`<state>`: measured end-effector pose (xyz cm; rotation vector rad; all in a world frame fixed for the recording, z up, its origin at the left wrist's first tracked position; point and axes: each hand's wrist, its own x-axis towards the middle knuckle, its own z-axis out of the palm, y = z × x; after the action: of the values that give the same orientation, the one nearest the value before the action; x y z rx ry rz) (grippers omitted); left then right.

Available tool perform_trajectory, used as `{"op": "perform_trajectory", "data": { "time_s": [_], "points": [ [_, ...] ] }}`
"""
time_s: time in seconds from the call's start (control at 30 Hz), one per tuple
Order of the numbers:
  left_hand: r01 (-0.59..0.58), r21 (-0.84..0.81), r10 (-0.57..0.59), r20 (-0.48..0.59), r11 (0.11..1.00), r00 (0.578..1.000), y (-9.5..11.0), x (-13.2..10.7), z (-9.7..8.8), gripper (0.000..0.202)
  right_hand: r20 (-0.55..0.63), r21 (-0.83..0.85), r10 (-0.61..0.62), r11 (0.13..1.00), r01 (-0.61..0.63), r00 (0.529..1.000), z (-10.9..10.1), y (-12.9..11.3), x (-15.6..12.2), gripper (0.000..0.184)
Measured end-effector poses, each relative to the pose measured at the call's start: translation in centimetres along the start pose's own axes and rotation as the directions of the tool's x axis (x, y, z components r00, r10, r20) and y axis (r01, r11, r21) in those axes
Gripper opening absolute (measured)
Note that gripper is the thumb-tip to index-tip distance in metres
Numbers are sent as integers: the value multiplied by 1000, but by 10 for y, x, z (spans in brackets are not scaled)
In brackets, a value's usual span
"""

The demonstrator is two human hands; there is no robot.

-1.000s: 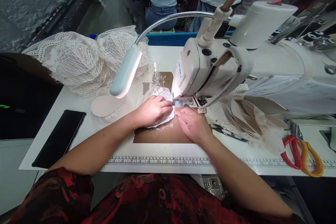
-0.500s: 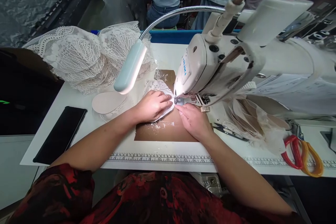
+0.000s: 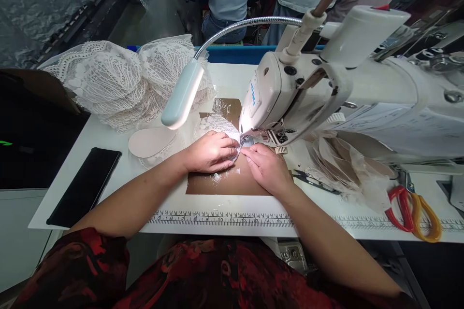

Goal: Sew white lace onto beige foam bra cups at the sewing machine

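A white lace cup piece (image 3: 219,126) lies under the needle area of a white sewing machine (image 3: 266,89), its right edge at the presser foot. My left hand (image 3: 213,152) rests over its near side, fingers together and bent, pressing and gripping the lace. To the right, my right hand (image 3: 267,166) pinches the edge of the piece just in front of the needle with thumb and forefinger. The fingertips partly hide that edge. Beneath both hands lies a brown taped sheet (image 3: 232,186) on the white table.
Stacked lace cups (image 3: 108,77) stand at the back left, near a lit lamp (image 3: 183,94). A beige pad (image 3: 150,141) and a black phone (image 3: 85,186) lie left. On the right are thread snips (image 3: 315,181), layered fabric pieces (image 3: 340,164) and scissors (image 3: 413,212). People are beyond the table.
The lace piece has turned a little at the needle, and its far part now lies further left. My left hand has shifted slightly toward me; my right hand stays nearly in place.
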<state>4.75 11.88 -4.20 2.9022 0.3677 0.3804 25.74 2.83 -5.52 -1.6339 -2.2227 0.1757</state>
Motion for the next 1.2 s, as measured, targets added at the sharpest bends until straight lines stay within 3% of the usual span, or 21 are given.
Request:
{"op": "perform_trajectory", "data": {
  "time_s": [0.37, 0.63, 0.9, 1.2],
  "points": [
    [-16, -87, 6, -112, 996, 994, -6, 1, 2, 26, 132, -111, -91, 988, 106, 987, -3, -5, 5, 46],
    [-15, -71, 6, -124, 997, 992, -6, 1, 3, 27, 139, -109, -128, 984, 144, 982, -4, -1, 2, 45],
    [-6, -45, 0, -127, 999, 992, -6, 2, 4, 28, 229, -173, -27, 982, 68, 973, -5, -6, 7, 50],
    [-33, 29, 34, -56, 999, 998, -4, 1, 4, 32, 209, -287, 16, 957, 46, 978, -7, -8, 0, 42]
  ]
}}
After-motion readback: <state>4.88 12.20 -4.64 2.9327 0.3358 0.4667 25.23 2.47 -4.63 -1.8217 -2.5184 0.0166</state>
